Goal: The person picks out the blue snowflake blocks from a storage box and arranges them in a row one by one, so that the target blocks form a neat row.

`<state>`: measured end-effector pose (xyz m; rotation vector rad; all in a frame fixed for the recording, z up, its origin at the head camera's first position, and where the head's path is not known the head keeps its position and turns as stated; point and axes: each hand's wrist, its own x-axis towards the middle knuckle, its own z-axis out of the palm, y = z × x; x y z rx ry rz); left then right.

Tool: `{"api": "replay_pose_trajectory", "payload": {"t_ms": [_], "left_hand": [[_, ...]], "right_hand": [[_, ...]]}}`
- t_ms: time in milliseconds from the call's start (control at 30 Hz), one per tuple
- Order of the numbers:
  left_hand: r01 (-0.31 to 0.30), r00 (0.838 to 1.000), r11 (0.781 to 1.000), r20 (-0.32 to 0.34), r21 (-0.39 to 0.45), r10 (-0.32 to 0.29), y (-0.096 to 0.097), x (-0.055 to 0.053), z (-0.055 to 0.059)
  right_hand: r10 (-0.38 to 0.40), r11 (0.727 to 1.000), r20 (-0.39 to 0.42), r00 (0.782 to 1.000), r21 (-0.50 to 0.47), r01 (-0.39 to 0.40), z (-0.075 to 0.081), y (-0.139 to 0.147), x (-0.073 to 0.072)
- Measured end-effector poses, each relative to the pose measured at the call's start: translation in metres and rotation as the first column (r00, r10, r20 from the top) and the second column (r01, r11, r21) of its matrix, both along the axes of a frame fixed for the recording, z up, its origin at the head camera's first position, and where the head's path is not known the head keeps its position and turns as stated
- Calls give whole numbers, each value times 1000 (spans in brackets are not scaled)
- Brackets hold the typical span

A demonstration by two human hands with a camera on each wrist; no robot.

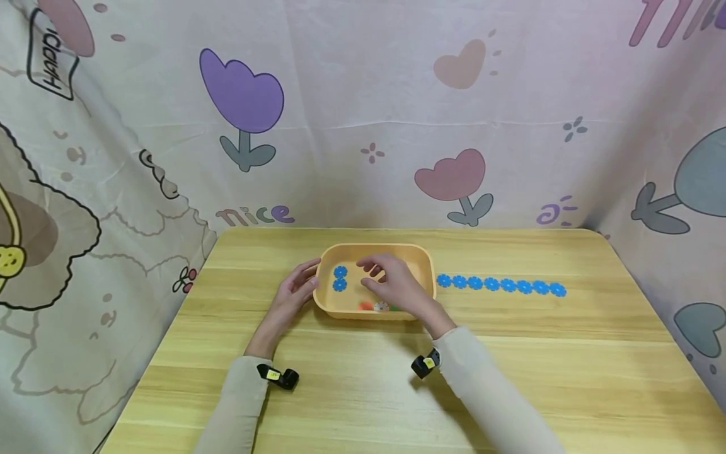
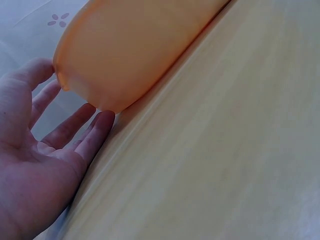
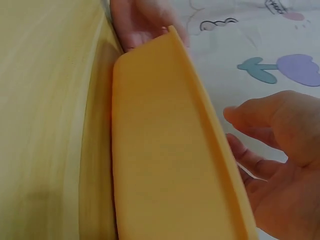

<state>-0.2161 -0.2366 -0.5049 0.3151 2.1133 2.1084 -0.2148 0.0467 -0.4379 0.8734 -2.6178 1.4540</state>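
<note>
A yellow-orange plastic basin (image 1: 374, 315) sits on the table. Against its left end, the fingertips of my left hand (image 1: 290, 297) touch the wall, the fingers only slightly bent, as the left wrist view shows up close. My right hand (image 1: 392, 280) hovers over the inside of the basin, thumb and fingers apart, with nothing visible between them. Inside lie two blue flower-shaped pieces (image 1: 339, 285) at the left, and near the front wall a red-orange piece (image 1: 365, 306), a white piece (image 1: 381, 306) and a partly hidden green one (image 1: 394, 308). My right hand and forearm cover part of the interior.
To the right of the basin, several blue flower-shaped pieces (image 1: 491, 284) form a nearly straight row on the wooden table (image 1: 351, 391). A printed cloth (image 1: 340, 94) hangs behind the table and along both sides.
</note>
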Motion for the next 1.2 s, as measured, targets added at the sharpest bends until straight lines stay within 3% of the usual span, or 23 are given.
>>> {"api": "replay_pose_trajectory", "payload": {"t_ms": [300, 633, 900, 1200], "left_hand": [[0, 1000, 1000, 3, -4, 0, 0, -2, 1], [22, 1000, 999, -3, 37, -22, 2, -4, 0], [23, 1000, 999, 0, 31, -23, 0, -3, 1], [18, 1000, 1000, 4, 26, -18, -1, -2, -1]], "right_hand": [[49, 998, 81, 996, 30, -51, -11, -25, -21], [32, 989, 181, 983, 134, -57, -24, -45, -32], [64, 960, 99, 993, 266, -89, -30, -54, -36], [64, 948, 91, 994, 307, -89, -33, -57, -33]]}}
